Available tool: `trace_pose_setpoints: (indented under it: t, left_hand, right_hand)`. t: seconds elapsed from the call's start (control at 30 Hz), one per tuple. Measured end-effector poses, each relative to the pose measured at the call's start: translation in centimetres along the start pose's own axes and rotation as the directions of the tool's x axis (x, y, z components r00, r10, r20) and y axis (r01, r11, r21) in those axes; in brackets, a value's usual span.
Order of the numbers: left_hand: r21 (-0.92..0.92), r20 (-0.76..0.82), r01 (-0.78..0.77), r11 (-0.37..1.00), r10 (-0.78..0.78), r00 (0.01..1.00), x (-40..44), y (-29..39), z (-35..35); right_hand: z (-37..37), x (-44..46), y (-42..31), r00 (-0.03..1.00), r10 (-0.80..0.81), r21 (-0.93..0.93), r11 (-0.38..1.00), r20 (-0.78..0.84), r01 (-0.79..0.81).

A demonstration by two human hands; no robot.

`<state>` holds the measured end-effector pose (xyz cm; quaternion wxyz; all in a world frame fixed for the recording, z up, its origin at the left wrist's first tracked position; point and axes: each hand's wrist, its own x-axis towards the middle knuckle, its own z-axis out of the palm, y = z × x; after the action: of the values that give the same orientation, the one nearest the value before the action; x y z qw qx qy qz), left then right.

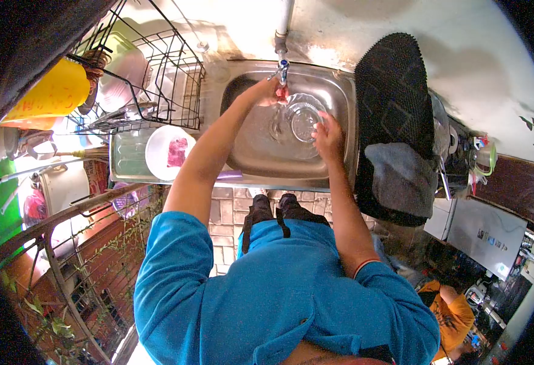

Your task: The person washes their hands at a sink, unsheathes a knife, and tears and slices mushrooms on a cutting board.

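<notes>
My right hand (329,135) grips the right rim of a clear glass bowl (304,123), its thumb and fingers closed on the edge. The bowl is tilted inside the steel sink (236,146), below the tap (283,70). My left hand (265,92) is up at the tap, fingers closed about its lower end. Something red (282,93) shows by those fingertips; I cannot make out what it is. Left of the sink, a white bowl (157,153) with a pinkish-red piece (177,151) in it stands on the drainboard (127,159).
A black wire dish rack (175,67) with dishes stands at the left. Right of the sink are a black textured mat (394,91) and a grey cloth (397,182). A person in an orange shirt (452,322) is at the lower right.
</notes>
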<state>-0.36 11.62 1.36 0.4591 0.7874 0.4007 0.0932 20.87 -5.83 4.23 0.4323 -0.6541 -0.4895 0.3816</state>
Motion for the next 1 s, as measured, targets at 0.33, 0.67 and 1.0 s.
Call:
trace_pose_setpoints:
  t: [0.33,0.67,1.0]
  left_hand:
    - [0.128,0.119,-0.11,0.986,0.095,0.988,0.3,1.3,-0.2]
    - [0.03,0.069,-0.026,0.999,0.024,0.997,0.1,0.9,0.7]
    - [-0.169,-0.178,0.1,0.981,-0.13,0.975,-2.0,2.0,0.2]
  right_hand:
    - [-0.1,0.0,-0.8,0.984,-0.18,-0.267,0.948,0.005,0.174]
    - [0.1,0.4,0.3,0.974,-0.227,-0.301,0.93,-0.026,0.209]
    - [0.2,0.0,-0.3,0.974,0.224,0.181,0.958,0.011,-0.223]
